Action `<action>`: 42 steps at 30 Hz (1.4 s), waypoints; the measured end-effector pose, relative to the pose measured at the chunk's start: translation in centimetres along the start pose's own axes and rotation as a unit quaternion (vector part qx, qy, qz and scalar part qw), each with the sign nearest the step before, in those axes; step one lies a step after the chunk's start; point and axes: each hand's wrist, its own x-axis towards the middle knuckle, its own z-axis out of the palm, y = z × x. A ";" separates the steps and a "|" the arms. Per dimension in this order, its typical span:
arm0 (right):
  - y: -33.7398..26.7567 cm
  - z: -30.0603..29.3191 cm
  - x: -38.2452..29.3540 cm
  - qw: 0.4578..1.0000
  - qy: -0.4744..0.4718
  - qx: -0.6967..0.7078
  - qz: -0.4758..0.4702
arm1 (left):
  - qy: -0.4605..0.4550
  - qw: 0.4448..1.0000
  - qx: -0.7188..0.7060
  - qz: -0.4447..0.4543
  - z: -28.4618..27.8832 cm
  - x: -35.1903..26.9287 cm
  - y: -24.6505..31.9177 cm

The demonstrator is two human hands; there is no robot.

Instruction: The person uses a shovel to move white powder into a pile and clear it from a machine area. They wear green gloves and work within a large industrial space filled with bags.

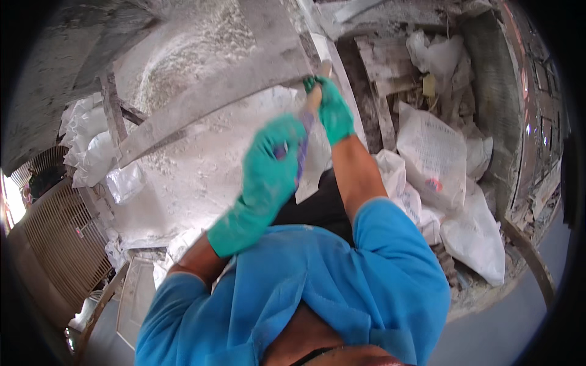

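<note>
My right hand (336, 110), in a green rubber glove, is closed around a long wooden handle (314, 98) just in front of a grey board (215, 98). Purple wrapping (303, 155) covers the handle's near part, where my left hand (272, 158), also gloved, is curled around it. Motion blurs the left glove. Past the right hand the tool runs on to a pale section (322, 48) near the top; its working end cannot be made out. White powder (201, 59) lies heaped beyond the board, with more spread over the pale surface (183, 178) on the near side.
White printed sacks (432, 155) and broken planks (384, 64) crowd the right side, by a concrete wall (485, 91). Clear plastic bags (91, 146) hang at the left, above a slatted panel (57, 233). An upright wooden post (112, 110) stands by the board's left end.
</note>
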 end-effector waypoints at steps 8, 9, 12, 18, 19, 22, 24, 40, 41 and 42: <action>2.7 -0.8 -6.8 0.997 0.003 0.051 0.058 | -0.094 0.992 0.035 0.083 -4.0 -4.5 6.3; 3.3 0.0 -7.7 0.999 0.024 0.038 0.026 | -0.082 0.993 0.032 0.073 -4.7 -4.1 6.6; 4.4 0.0 -8.3 0.997 0.077 0.025 0.009 | -0.065 0.998 -0.015 0.016 -5.8 -2.3 6.0; 6.3 3.3 -7.4 0.972 0.226 0.048 -0.036 | -0.093 0.995 -0.012 -0.021 -7.3 1.1 3.0; 5.9 3.9 -6.8 0.967 0.243 0.077 -0.025 | -0.102 0.994 -0.023 -0.030 -7.4 2.0 2.8; 5.1 3.5 -5.0 0.965 0.235 0.113 -0.025 | -0.101 0.993 -0.041 -0.054 -7.3 4.9 3.3; 4.4 2.8 -3.1 0.971 0.201 0.120 -0.041 | -0.103 0.992 -0.050 -0.056 -6.6 5.4 3.5; 3.1 -1.6 0.6 0.996 0.052 -0.062 0.043 | -0.161 0.965 0.106 0.177 -3.6 -3.5 -5.0; 3.1 -1.9 0.6 0.995 0.032 -0.082 0.056 | -0.140 0.976 0.080 0.147 -3.6 -4.5 -5.0; 3.5 -2.2 -0.1 0.994 0.032 -0.085 0.056 | -0.118 0.984 0.056 0.119 -3.5 -5.1 -4.2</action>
